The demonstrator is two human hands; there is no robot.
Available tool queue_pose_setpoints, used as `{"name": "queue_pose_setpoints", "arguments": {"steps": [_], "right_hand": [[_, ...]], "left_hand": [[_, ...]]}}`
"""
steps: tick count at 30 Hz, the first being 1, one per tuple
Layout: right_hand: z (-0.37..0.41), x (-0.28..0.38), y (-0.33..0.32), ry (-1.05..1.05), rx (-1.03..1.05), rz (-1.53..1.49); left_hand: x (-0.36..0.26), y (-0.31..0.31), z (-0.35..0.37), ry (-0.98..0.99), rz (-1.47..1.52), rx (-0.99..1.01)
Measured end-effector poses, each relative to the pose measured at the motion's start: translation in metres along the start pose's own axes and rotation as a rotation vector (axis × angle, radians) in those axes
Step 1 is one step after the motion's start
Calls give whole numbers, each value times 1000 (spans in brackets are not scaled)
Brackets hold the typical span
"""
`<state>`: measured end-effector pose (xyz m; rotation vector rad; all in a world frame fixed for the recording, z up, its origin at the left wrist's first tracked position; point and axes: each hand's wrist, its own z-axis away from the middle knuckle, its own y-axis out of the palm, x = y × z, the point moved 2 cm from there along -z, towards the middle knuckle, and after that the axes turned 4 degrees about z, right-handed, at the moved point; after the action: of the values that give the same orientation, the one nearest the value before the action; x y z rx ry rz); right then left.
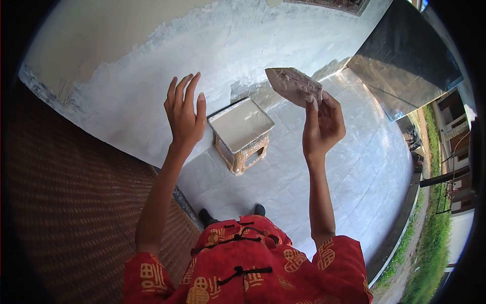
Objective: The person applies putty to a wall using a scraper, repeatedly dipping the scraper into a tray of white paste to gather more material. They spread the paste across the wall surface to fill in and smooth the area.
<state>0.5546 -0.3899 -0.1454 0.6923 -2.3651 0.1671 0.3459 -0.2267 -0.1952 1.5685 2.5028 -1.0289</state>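
My right hand [324, 124] pinches a flat, pointed scraper [292, 86] by its near end, with thumb and fingers closed on it. Wet-looking greyish plaster coats the scraper's face, and any handle is hidden. My left hand [185, 114] is raised in front of the wall, its fingers apart and nothing in it. Between and beyond my hands, a shallow rectangular tray [242, 124] of pale plaster rests on a small stool [238, 161] splashed with the same material.
The wall [152, 66] ahead is partly coated white, with a bare beige area at upper left. A woven brown panel [76, 182] stands at left. A dark panel [405, 61] is at upper right. Grey tiles [288, 187] cover the floor, with grass [430, 248] beyond its right edge.
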Motion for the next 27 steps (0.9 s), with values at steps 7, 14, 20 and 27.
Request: {"name": "queue_pose_setpoints", "arguments": {"steps": [7,14,20,27], "right_hand": [[14,-70,-82,-28,309,219],[29,-148,-92,-37,532,283],[47,-213,-75,-14,690,302],[59,-298,-67,-9,924,213]], "left_hand": [[-73,96,73,-201,74,215],[-87,150,132,-423,47,358],[-60,207,173,-636,39,412],[-66,264,228,-879,-23,418]]}}
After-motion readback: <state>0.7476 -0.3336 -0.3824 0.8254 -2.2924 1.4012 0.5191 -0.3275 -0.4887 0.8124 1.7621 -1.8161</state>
